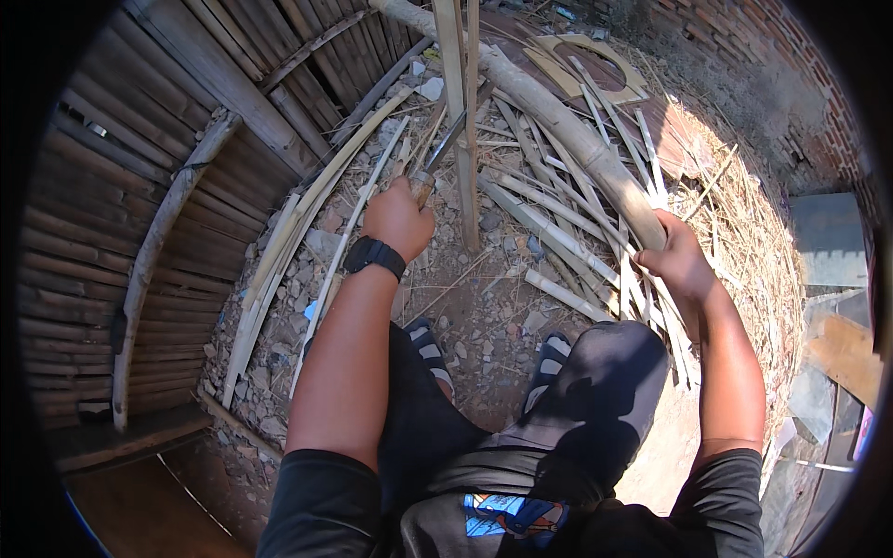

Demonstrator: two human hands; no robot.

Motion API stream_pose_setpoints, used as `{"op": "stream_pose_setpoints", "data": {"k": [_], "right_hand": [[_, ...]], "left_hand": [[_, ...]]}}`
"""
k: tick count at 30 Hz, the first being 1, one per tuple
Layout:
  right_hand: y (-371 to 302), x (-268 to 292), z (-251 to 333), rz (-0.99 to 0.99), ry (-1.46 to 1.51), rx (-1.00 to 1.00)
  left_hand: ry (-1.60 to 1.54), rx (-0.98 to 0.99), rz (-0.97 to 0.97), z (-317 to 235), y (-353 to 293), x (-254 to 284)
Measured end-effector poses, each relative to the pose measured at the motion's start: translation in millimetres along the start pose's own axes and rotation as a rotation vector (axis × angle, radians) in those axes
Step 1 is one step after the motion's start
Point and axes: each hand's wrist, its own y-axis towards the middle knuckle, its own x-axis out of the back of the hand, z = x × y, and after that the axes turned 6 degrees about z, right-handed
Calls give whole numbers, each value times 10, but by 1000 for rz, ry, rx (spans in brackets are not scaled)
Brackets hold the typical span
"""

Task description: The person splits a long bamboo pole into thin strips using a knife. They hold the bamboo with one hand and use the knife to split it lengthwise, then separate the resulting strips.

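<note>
My left hand (398,223), with a dark watch on its wrist, is closed round the wooden handle of a long-bladed knife (446,149). The blade slants up and to the right, across a thin upright bamboo stake (467,200); whether they touch I cannot tell. My right hand (684,259) grips the near end of a thick bamboo pole (581,139). That pole runs away to the upper left, passing by the upper part of the stake. Split bamboo strips (549,228) lie in a loose heap beneath the pole.
A bamboo-slat wall (84,242) stands on the left, with more long strips (279,270) along its foot. Straw and shavings (753,251) cover the ground at right. Beyond them are a brick wall (763,56), a board with a round cutout (628,74) and flat sheets (828,237).
</note>
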Motion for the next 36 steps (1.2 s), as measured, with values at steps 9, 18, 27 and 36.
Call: {"op": "stream_pose_setpoints", "data": {"k": [9, 18, 27, 36], "right_hand": [[-383, 943, 923, -526, -204, 377], [19, 99, -21, -97, -746, 6], [-56, 83, -61, -20, -377, -37], [-292, 660, 624, -417, -198, 192]], "left_hand": [[-20, -63, 82, 109, 68, 92], [11, -38, 109, -39, 14, 191], [97, -66, 132, -3, 64, 319], [94, -74, 110, 105, 34, 273]]}}
